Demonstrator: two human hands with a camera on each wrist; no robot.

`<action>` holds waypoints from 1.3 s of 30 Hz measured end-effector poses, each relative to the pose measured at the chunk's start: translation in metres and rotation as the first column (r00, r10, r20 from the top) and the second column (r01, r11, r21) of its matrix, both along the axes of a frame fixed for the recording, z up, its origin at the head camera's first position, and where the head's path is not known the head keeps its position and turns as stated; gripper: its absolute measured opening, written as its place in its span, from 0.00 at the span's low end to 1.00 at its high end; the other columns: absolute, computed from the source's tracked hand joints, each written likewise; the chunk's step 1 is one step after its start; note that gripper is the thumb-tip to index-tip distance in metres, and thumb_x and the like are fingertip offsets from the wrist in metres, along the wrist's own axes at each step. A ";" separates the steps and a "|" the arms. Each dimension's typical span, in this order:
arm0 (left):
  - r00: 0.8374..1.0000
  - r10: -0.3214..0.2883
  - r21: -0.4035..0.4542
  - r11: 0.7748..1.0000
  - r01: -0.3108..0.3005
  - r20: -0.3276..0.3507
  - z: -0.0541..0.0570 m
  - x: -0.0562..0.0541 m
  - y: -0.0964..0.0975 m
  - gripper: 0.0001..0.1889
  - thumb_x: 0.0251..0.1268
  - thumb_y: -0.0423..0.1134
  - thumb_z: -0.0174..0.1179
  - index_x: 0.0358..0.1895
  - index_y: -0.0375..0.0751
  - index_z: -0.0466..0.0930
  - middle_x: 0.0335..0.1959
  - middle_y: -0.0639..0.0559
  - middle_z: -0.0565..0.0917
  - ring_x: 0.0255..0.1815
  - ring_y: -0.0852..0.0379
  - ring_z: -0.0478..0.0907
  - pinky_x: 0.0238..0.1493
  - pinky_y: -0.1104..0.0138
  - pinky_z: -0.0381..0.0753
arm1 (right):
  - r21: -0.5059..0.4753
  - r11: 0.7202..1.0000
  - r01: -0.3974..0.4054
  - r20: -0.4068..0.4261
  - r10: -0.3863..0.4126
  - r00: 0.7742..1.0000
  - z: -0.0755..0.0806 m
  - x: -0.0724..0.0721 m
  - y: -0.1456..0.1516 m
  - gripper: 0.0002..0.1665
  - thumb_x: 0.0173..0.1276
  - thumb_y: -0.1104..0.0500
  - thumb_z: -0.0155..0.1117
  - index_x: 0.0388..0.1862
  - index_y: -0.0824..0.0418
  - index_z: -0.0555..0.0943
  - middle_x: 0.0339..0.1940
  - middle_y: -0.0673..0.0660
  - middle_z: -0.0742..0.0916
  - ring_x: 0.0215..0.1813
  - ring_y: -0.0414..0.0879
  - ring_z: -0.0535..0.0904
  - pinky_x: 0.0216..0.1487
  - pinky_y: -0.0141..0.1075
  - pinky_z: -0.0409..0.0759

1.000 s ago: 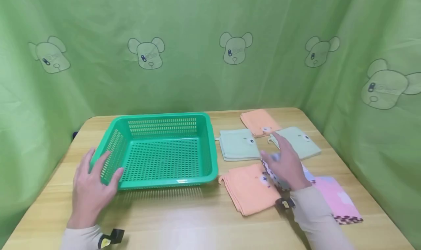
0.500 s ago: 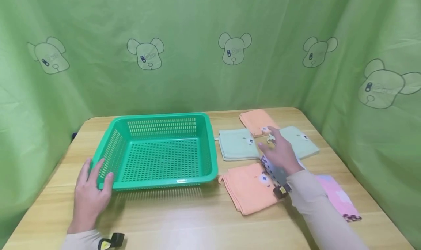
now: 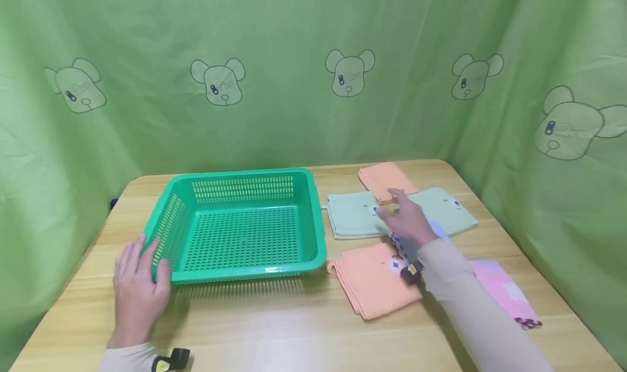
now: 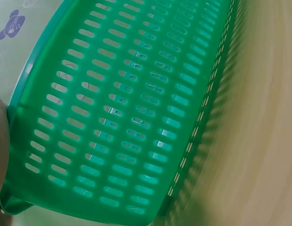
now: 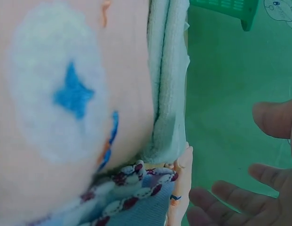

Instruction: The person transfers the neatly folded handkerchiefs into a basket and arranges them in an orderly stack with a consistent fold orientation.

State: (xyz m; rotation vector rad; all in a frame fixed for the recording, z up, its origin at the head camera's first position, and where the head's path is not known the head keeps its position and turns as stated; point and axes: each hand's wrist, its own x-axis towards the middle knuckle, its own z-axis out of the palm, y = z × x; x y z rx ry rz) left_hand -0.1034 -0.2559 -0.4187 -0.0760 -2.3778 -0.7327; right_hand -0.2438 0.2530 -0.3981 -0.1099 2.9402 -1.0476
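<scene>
My left hand (image 3: 139, 290) rests at the front left corner of a green plastic basket (image 3: 245, 273), fingers fairly straight along the rim and thumb near the corner. In the left wrist view the slotted basket wall (image 4: 113, 108) fills most of the frame, with a sliver of hand at the left edge. My right hand (image 3: 407, 219) hovers with spread fingers over folded towels and holds nothing. Below it lie a mint towel (image 3: 350, 219), another mint towel (image 3: 443, 211) and a partly hidden bluish towel (image 3: 404, 247). An orange towel (image 3: 372, 285) lies in front.
Behind the mint towels lies another orange towel (image 3: 384, 179). A pink towel (image 3: 504, 293) with a checked edge is at the right, partly behind the sleeve (image 3: 470, 301). Green curtains (image 3: 284, 127) surround the wooden table (image 3: 254, 328).
My left hand has settled lower against the basket's corner. My right hand has moved left and slightly forward, from above the bluish towel toward the gap between the mint towels.
</scene>
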 end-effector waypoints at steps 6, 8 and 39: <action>0.999 -0.002 -0.028 1.000 0.003 0.050 0.002 0.001 0.000 0.28 0.68 0.46 0.54 0.65 0.32 0.68 0.69 0.31 0.64 0.70 0.30 0.56 0.69 0.40 0.53 | 0.055 0.998 -0.029 0.014 0.028 1.000 -0.003 -0.007 0.001 0.43 0.72 0.47 0.56 0.75 0.67 0.52 0.67 0.76 0.68 0.62 0.73 0.69 0.59 0.64 0.68; 0.999 -0.005 -0.019 1.000 0.005 0.043 0.001 0.001 0.000 0.27 0.67 0.46 0.55 0.64 0.32 0.70 0.69 0.31 0.64 0.70 0.29 0.56 0.67 0.38 0.53 | 0.062 0.997 -0.037 0.032 0.035 0.999 -0.004 -0.009 0.002 0.44 0.72 0.46 0.56 0.75 0.68 0.52 0.66 0.77 0.69 0.62 0.73 0.69 0.60 0.64 0.67; 0.998 -0.025 0.065 0.998 0.029 -0.049 -0.006 -0.002 0.002 0.24 0.61 0.39 0.58 0.59 0.32 0.74 0.64 0.29 0.70 0.68 0.28 0.58 0.71 0.44 0.48 | 0.086 0.996 0.007 0.143 -0.019 0.990 -0.025 -0.032 -0.001 0.39 0.70 0.47 0.56 0.68 0.73 0.64 0.65 0.73 0.73 0.65 0.70 0.67 0.65 0.59 0.65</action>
